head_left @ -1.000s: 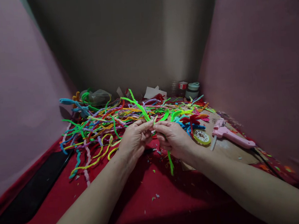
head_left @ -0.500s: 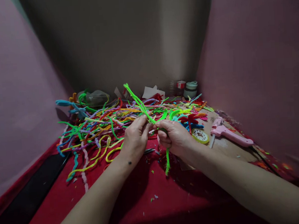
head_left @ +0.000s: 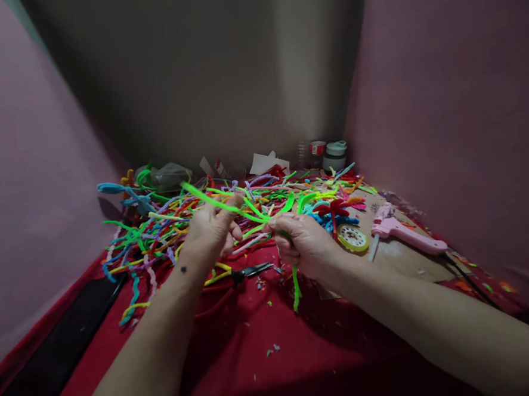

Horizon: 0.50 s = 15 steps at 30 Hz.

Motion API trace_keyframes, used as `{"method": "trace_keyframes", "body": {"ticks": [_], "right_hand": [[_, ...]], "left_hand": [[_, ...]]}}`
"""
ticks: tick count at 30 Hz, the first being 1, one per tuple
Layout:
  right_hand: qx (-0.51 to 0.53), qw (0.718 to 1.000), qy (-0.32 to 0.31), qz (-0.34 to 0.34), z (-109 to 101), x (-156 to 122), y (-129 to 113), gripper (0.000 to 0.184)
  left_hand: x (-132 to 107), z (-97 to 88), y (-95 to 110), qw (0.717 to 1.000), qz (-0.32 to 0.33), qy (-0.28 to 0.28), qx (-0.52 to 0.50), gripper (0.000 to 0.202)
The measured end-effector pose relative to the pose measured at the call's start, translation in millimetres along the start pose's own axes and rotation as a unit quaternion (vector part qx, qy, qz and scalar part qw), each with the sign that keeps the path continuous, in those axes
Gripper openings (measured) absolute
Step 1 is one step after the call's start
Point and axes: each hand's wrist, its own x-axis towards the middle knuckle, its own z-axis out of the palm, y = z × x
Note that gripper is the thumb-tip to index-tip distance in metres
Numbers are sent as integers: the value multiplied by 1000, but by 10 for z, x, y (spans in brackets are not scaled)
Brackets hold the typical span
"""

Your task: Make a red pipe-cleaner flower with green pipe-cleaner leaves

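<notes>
My right hand [head_left: 303, 238] is closed around a bundle of bright green pipe cleaners [head_left: 296, 285], pinching it where several strands meet. One tail hangs below the fist, and a loop sticks up above the knuckles. Left of that pinch, my left hand [head_left: 212, 228] has its thumb and forefinger on one green strand, which runs up past it to a free end. Other green strands fan out between the hands. Behind lies a tangled heap of coloured pipe cleaners [head_left: 158, 216]. Pliers or scissors with a dark pivot [head_left: 237, 276] rest on the red cloth under my left wrist.
At right, a pink glue gun [head_left: 405, 237] and a yellow-rimmed spool [head_left: 353, 238] rest on a cardboard sheet [head_left: 398, 264]. A black flat device [head_left: 54, 348] lies at left. Along the wall stand a lidded jar [head_left: 335, 156] and white paper [head_left: 269, 163]. Small scraps dot the red cloth [head_left: 301, 363].
My left hand has moved left, away from the right hand, and the green strands have spread apart and tipped leftward. The tool beneath has come into view. The right hand stays nearly still.
</notes>
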Motion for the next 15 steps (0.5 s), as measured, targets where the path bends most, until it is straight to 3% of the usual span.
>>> {"method": "trace_keyframes", "body": {"ticks": [2, 4, 7, 9, 11, 13, 15], "right_hand": [[-3, 1000, -3, 2, 4, -7, -1, 6], [-6, 1000, -7, -1, 0, -11, 0, 6], [-5, 1000, -9, -8, -13, -6, 3, 7], [-1, 1000, -17, -7, -22, 2, 3, 7], [6, 999, -31, 0, -30, 8, -2, 9], [10, 999, -45, 10, -34, 10, -15, 10], [3, 998, -53, 18, -34, 4, -36, 9]], "left_hand": [[-6, 3, 15, 999, 33, -1, 31, 29], [-5, 1, -21, 991, 102, 48, 65, 32], [-21, 1, -112, 951, 228, 120, 170, 23], [-42, 5, -150, 908, 312, 87, 268, 12], [-56, 9, -154, 857, 387, 11, 340, 5], [-58, 13, -130, 809, 441, -44, 386, 9], [-51, 10, -93, 779, 467, -54, 415, 12]]}}
